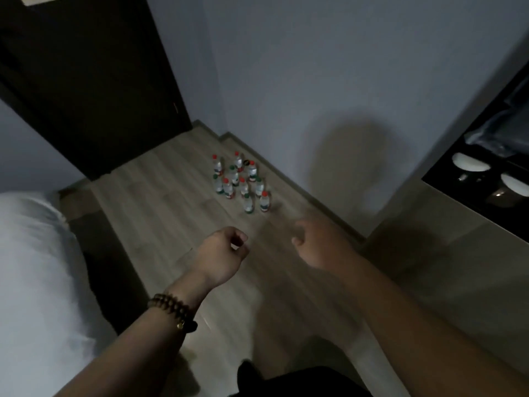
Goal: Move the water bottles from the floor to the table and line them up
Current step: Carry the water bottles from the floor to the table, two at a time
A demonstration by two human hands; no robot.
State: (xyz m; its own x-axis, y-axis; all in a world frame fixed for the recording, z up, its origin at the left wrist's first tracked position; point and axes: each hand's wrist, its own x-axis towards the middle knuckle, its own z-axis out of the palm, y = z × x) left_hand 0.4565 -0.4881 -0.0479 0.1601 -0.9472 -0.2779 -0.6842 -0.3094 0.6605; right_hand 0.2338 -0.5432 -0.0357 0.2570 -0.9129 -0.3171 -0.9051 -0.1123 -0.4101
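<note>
Dim room, wood-look floor (171, 202). The water bottles (239, 181) stand upright in a tight cluster on the floor close to the grey wall (315, 81), ahead of both my hands and well apart from them; I count roughly ten, mostly red caps with a few green ones, though the far ones overlap and the count is unsure. My left hand (221, 255), beaded bracelet (171, 306) at the wrist, hangs in the air with fingers curled loosely inward and nothing in them. My right hand (316, 243) is smeared by motion; it looks half-closed and empty, but I cannot tell the finger spread for certain. No bottle is lifted yet, so by my reading the task is at its very start. The light surface at right (429, 253) may be the table, not confirmed. Handling judgement: small clear plastic bottles, apparently full, so modest weight each but thin walls that give under a squeeze. Best hold is around the mid-body at the label, or just under the cap shoulder where the plastic is stiffer. The two nearest (256, 202) are the obvious first picks, one per hand. Risk: they stand nearly touching, so a careless reach could topple neighbours like pins.
</note>
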